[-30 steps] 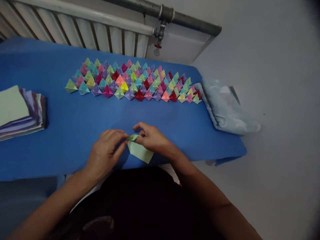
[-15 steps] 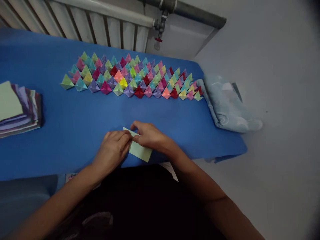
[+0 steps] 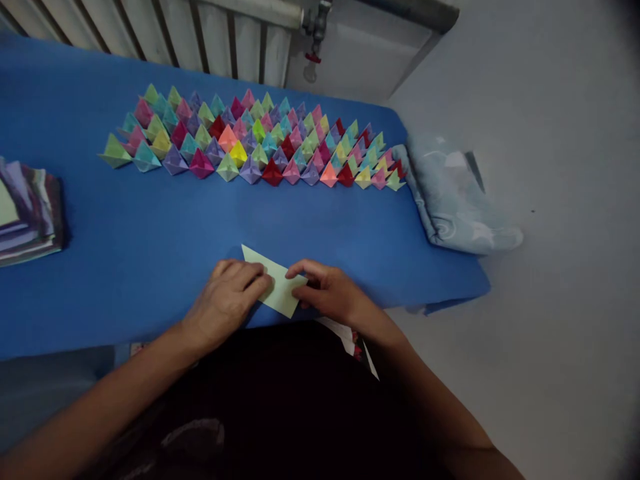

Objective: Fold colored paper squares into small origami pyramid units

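A pale green folded paper [image 3: 281,285] lies near the front edge of the blue-covered table. My left hand [image 3: 227,297] rests over its left part, fingers bent together and pressing it down. At the paper's right end is my right hand [image 3: 333,290], thumb and index finger apart, their tips touching or just above the paper. The other fingers of that hand curl under and are partly hidden. Beyond both hands stand rows of small folded paper boats [image 3: 260,143] in green, pink, purple, red, yellow and blue.
A stack of coloured paper [image 3: 37,223] sits on the left of the blue tablecloth [image 3: 150,247]. At the right end lies a folded grey-blue cloth [image 3: 457,200]. A radiator [image 3: 200,40] and a pipe valve [image 3: 316,33] are behind the table, with a wall at right.
My right hand has moved right, from the middle of the paper to its right end, and its fingers are apart. The left hand stays on the paper. The view has tilted down slightly.
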Motion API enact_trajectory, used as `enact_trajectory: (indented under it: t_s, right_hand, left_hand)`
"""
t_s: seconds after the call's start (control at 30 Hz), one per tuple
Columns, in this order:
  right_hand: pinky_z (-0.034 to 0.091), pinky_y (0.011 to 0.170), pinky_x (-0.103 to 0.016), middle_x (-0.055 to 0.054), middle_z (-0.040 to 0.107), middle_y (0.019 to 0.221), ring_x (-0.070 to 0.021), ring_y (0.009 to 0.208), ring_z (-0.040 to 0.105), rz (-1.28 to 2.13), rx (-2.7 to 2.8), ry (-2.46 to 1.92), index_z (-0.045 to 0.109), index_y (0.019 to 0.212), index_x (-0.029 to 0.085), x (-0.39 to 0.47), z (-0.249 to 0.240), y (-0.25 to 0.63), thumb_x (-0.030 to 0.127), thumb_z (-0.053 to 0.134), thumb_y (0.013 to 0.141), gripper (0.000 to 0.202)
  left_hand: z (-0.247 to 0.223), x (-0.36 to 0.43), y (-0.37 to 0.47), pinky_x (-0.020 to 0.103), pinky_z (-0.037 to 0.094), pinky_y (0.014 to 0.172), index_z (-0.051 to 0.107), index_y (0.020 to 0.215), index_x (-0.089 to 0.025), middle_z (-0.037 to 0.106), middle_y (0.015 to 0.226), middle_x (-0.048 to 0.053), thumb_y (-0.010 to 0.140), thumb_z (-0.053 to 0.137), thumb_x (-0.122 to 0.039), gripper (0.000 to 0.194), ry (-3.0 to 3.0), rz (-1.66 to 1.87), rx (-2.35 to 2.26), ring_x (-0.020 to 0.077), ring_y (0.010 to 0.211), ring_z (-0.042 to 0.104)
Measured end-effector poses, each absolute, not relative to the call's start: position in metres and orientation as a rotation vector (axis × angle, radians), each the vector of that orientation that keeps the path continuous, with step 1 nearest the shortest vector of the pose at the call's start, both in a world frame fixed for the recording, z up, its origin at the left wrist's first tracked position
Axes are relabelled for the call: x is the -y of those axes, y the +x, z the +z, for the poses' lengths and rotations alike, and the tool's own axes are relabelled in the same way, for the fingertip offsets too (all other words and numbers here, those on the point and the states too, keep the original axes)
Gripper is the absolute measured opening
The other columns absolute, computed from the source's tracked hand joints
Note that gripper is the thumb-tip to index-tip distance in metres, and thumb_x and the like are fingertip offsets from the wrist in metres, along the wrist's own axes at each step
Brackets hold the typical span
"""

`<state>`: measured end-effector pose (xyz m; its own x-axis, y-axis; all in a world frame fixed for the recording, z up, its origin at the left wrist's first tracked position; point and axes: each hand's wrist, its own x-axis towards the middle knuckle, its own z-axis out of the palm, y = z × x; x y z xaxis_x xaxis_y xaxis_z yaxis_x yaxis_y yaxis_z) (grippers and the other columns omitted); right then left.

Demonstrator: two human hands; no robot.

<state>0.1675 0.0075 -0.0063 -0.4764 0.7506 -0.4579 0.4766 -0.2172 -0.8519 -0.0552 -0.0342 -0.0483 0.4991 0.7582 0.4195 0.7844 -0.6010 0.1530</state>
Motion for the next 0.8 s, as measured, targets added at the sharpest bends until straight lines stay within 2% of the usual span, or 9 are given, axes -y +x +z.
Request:
enact_trajectory:
  t_s: [0.1,0.27,0.37,0.47,0.63,0.8]
  right_hand:
    - [0.039,0.059,-0.023,0.006,0.056,0.067,-0.0101,0.06,0.051,1.708,1.831,-1.498,0.065,0.095,0.023,0.0,-0.006,0.174,0.018,0.054,0.081,0.019]
    - [0.042,0.064,-0.024,0.004,0.063,0.078,-0.0105,0.068,0.054,1.695,1.799,-1.381,0.068,0.102,0.022,0.009,-0.008,0.181,0.01,0.054,0.078,0.03]
    - [0.047,0.074,-0.027,0.0,0.069,0.092,-0.0132,0.081,0.061,1.46,1.927,-1.304,0.069,0.105,0.022,0.013,-0.015,0.181,0.009,0.054,0.08,0.032]
    - [0.048,0.079,-0.03,-0.002,0.07,0.098,-0.0151,0.086,0.063,1.165,2.12,-1.296,0.071,0.108,0.023,0.016,-0.021,0.181,0.012,0.054,0.087,0.029]
    - [0.046,0.073,-0.03,-0.007,0.065,0.098,-0.0183,0.085,0.059,0.734,2.435,-1.37,0.07,0.117,0.024,0.015,-0.024,0.182,0.017,0.05,0.094,0.031]
    - [0.048,0.084,-0.037,-0.011,0.062,0.119,-0.0228,0.098,0.055,0.483,2.486,-1.262,0.073,0.113,0.025,0.012,-0.034,0.186,0.018,0.052,0.095,0.028]
  left_hand:
    - [-0.043,0.038,-0.054,0.038,0.049,0.083,0.069,0.1,-0.019,0.074,0.104,0.009,0.099,0.041,-0.011,0.029,-2.734,-0.677,1.27,0.0212,0.087,0.067]
    - [-0.034,0.052,-0.05,0.047,0.045,0.097,0.067,0.107,-0.016,0.073,0.112,0.012,0.096,0.05,-0.018,0.02,-2.728,-0.653,1.325,0.0266,0.1,0.069]
    - [-0.034,0.055,-0.047,0.047,0.045,0.095,0.066,0.105,-0.014,0.074,0.11,0.013,0.095,0.055,-0.025,0.018,-2.692,-0.657,1.333,0.0276,0.098,0.07]
    - [-0.037,0.055,-0.045,0.045,0.045,0.094,0.066,0.1,-0.016,0.074,0.107,0.011,0.095,0.057,-0.024,0.013,-2.64,-0.672,1.318,0.0256,0.093,0.07]
    - [-0.037,0.054,-0.042,0.044,0.046,0.091,0.067,0.094,-0.018,0.074,0.102,0.01,0.096,0.056,-0.021,0.011,-2.565,-0.624,1.263,0.0243,0.091,0.069]
    - [-0.035,0.055,-0.04,0.044,0.048,0.089,0.067,0.091,-0.018,0.074,0.1,0.009,0.096,0.055,-0.019,0.012,-2.547,-0.637,1.266,0.0243,0.09,0.068]
